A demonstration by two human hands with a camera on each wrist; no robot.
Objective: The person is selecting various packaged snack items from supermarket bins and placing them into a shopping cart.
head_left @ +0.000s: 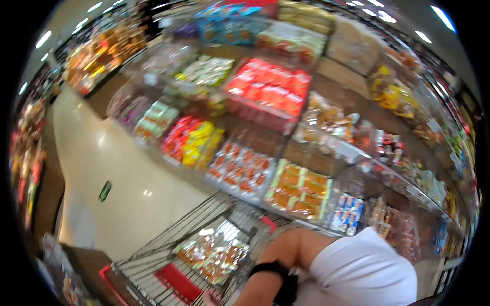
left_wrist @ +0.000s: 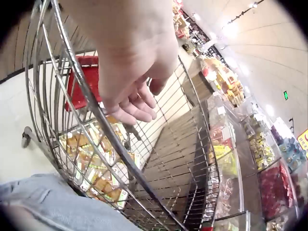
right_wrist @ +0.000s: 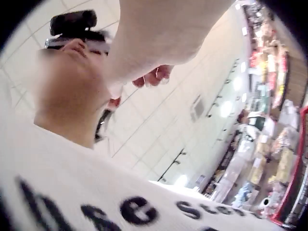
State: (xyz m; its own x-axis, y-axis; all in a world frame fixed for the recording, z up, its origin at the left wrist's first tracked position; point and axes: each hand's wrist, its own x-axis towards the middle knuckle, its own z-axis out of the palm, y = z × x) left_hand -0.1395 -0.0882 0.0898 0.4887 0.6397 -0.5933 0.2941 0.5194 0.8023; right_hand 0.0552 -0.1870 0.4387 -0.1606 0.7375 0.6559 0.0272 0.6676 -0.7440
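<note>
Shop interior, pale glossy floor [head_left: 127,163], rows of stocked displays. Landmark: one shopping cart [head_left: 168,229], wire basket. In it, several clear-wrapped snack packs [head_left: 214,250], orange-brown contents; overlap and glare defeat an exact count. One red panel [head_left: 178,283] on the cart, just beside the packs. Hands, two. Left hand [left_wrist: 137,72] over the cart, fingers loosely bent, nothing gripped. Right hand [right_wrist: 156,62] up near the person's neck; fingertips partly visible, cannot tell how far closed or whether it holds anything. Beyond the cart: one bin of red packets [head_left: 268,84], one section of red and yellow bags [head_left: 193,142]. One green floor sign [head_left: 105,191], well apart from the cart.
</note>
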